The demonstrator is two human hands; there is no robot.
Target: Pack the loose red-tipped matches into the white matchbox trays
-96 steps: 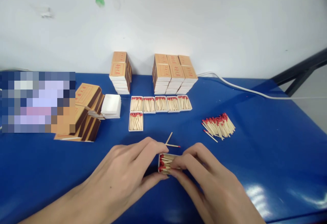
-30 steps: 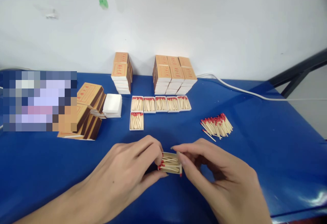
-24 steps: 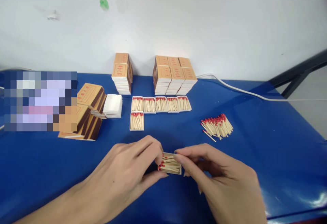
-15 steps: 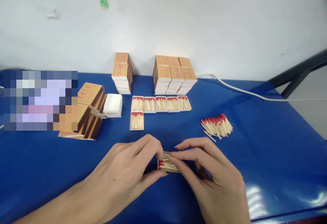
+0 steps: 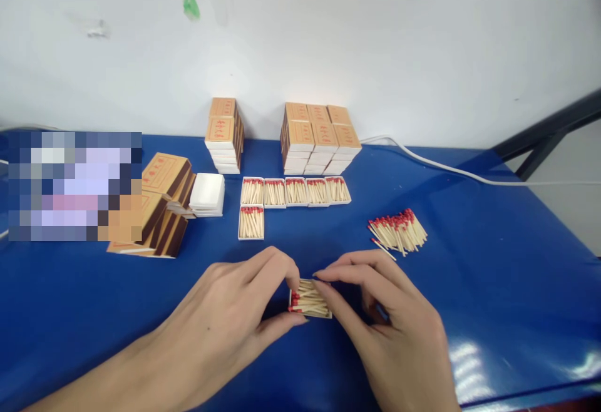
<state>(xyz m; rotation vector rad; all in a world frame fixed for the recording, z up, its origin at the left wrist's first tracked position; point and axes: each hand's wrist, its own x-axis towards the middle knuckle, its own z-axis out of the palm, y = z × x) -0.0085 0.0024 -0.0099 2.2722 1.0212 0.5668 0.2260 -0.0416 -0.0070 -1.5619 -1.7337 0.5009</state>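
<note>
The left hand (image 5: pixel 230 312) is pinching the red-tipped end of a small tray of matches (image 5: pixel 307 300) lying on the blue counter (image 5: pixel 493 262). The right hand (image 5: pixel 389 330) is pressing its fingertips together on the tray's other end, near the loose match pile (image 5: pixel 399 230).

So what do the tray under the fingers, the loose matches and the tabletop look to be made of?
The tray both hands steady: thin white card, judging by its matte folded rim. The loose matches: pale wood sticks with dull red tips. The tabletop: a glossy blue sheet, probably plastic or laminate, since it mirrors the lights.
</note>
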